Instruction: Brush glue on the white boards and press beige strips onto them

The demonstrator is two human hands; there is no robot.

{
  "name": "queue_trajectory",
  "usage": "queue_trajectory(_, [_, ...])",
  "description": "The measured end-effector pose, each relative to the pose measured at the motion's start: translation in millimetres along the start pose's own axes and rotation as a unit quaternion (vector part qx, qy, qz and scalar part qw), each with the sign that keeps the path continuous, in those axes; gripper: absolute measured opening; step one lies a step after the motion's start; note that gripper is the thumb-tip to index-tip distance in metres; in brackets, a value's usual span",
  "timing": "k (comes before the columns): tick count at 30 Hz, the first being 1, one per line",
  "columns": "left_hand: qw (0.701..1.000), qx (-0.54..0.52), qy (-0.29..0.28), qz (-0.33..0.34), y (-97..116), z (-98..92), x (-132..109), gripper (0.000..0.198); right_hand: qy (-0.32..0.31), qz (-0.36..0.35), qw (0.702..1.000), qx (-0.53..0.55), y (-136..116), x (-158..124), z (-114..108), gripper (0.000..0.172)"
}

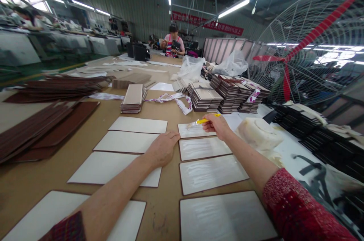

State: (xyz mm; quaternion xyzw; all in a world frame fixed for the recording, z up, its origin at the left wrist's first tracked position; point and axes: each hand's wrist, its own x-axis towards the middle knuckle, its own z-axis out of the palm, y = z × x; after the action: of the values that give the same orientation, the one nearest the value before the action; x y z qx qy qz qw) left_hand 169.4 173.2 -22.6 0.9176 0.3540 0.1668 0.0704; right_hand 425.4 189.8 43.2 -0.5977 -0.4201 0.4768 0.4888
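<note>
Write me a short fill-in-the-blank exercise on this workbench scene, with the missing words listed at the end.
1. The right hand grips a brush by its handle, which is coloured ____.
2. The white panels laid out in front of the person form ____ columns.
3. The brush is at the farthest panel of the column on the ____ side.
4. The blades of the big fan are coloured ____.

Missing words: yellow; two; right; red.
</note>
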Motion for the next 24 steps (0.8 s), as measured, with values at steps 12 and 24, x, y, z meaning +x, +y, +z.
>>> queue_trajectory(12, [1.000, 0.001, -0.008, 0.003, 0, 1.0, 0, 0.053, 0.021, 0.014, 0.999, -0.046, 0, 3, -14, 0.011])
queue_trajectory(24, [1.000, 0.007, -0.005, 0.005, -2, 2.9, 0, 0.055, 0.117, 0.033, 0.986, -0.115, -6, 1, -78, 0.018])
